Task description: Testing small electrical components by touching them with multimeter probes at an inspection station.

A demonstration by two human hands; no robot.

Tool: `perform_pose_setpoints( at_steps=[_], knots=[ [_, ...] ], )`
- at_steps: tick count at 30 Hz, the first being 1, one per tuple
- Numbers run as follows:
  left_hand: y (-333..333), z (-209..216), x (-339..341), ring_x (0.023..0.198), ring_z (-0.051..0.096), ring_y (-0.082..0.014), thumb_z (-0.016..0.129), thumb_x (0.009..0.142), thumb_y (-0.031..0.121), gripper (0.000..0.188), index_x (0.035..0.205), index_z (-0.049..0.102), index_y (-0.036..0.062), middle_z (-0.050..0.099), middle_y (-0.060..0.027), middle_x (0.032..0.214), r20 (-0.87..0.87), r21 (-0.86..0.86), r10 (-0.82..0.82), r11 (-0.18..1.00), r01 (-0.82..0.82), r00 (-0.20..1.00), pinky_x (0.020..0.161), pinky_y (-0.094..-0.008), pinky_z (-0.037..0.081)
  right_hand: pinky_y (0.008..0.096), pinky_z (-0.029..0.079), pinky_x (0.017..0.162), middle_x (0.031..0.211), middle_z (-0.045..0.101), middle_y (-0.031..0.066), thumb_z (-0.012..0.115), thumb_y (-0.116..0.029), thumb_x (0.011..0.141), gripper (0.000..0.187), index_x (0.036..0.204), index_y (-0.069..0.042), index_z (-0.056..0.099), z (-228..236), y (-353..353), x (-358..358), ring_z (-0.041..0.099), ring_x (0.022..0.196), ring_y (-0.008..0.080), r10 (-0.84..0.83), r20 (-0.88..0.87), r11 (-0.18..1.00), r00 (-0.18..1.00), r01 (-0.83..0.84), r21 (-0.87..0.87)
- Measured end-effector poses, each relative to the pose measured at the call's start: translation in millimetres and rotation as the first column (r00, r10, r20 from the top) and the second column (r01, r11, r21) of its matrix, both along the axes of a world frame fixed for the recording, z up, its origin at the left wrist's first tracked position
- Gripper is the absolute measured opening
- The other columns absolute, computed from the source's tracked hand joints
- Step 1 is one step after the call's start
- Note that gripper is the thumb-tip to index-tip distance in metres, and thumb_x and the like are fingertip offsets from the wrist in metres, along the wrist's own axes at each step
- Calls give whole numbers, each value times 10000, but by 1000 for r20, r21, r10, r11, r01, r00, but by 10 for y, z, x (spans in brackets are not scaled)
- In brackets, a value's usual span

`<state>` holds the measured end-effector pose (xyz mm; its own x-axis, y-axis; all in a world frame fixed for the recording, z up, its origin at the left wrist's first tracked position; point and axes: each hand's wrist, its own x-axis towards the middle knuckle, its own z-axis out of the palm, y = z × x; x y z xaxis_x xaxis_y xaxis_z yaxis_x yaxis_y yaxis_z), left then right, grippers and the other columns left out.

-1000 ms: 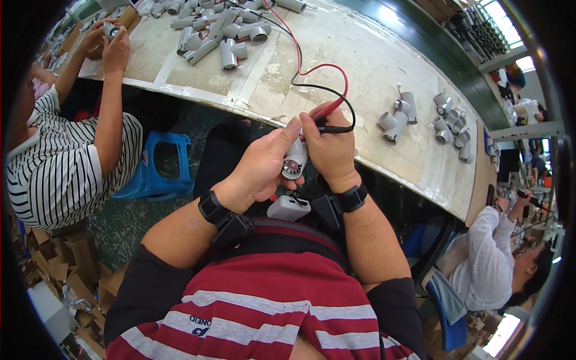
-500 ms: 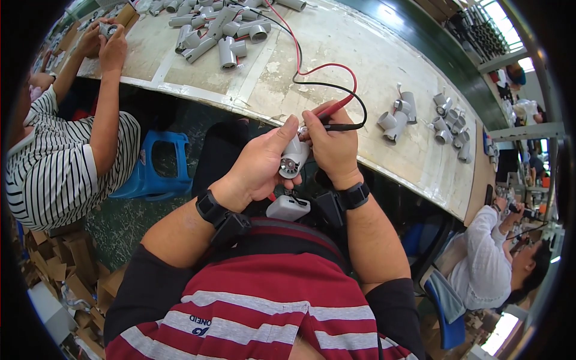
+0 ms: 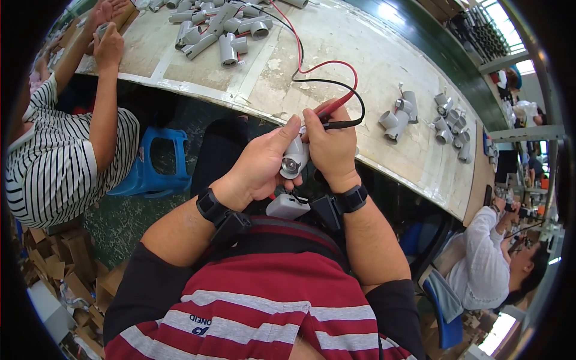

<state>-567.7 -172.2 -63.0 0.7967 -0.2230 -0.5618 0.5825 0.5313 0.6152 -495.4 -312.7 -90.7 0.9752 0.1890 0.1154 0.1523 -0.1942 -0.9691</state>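
Observation:
My left hand point(image 3: 259, 159) is closed around a light grey tubular lamp housing point(image 3: 296, 155), thumb along its upper side. Its round, lens-like end faces me. In my right hand point(image 3: 333, 147) are two test probes, a red probe point(image 3: 332, 108) and a black probe point(image 3: 344, 125), pinched together between thumb and fingers. Their tips point at the upper end of the housing, mostly hidden by my fingers, so I cannot tell exactly where they touch. Both hands meet just in front of the table edge, above my lap.
The worn table point(image 3: 264, 90) carries a pile of grey housings point(image 3: 225, 30) at far left and smaller groups point(image 3: 399, 117) at right. Red and black leads point(image 3: 327, 63) loop across it. A white box point(image 3: 287, 206) is below my hands. A blue stool point(image 3: 157, 162) and co-workers are at both sides.
The housing's round end has gone from a dark, dotted face to a smoother, paler one. My hands have barely moved. The co-worker at left has moved their hands apart.

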Motion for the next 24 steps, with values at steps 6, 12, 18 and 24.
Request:
perform_pose_setpoints(
  at_steps=[6, 12, 18, 24],
  knots=[
    [2, -3, -1, 517, 628, -172, 552, 1029, 606, 580, 1203, 618, 56, 625, -42, 744, -5, -28, 9, 1000, -9, 1000, 413, -271, 470, 264, 470, 522, 732, 633, 29, 710, -114, 970, 145, 976, -32, 590, -9, 15, 1, 595, 582, 98, -3, 30, 999, 1000, 4, -32],
    [21, -21, 9, 515, 627, -170, 560, 1025, 607, 560, 1152, 617, 64, 620, -38, 720, 4, -44, -10, 999, 10, 1000, 417, -273, 467, 260, 467, 522, 733, 628, 25, 708, -116, 973, 144, 989, -33, 591, 30, 15, -8, 591, 584, 94, 2, -16, 1000, 1000, -2, -5],
    [32, -41, 5, 515, 626, -171, 568, 1021, 607, 551, 1134, 616, 69, 622, -37, 724, 5, -57, -7, 998, 7, 1000, 419, -275, 466, 259, 467, 522, 731, 625, 22, 709, -118, 973, 146, 995, -33, 593, 20, 34, -13, 585, 582, 90, -7, -26, 1000, 1000, 7, 22],
    [13, -33, 9, 512, 625, -175, 572, 1020, 603, 543, 1138, 624, 76, 623, -35, 727, -5, -47, -9, 999, 8, 1000, 417, -278, 465, 261, 467, 520, 733, 625, 24, 715, -129, 972, 155, 999, -37, 593, 35, 21, -23, 586, 580, 94, -7, -12, 1000, 1000, 8, 15]
  ],
)
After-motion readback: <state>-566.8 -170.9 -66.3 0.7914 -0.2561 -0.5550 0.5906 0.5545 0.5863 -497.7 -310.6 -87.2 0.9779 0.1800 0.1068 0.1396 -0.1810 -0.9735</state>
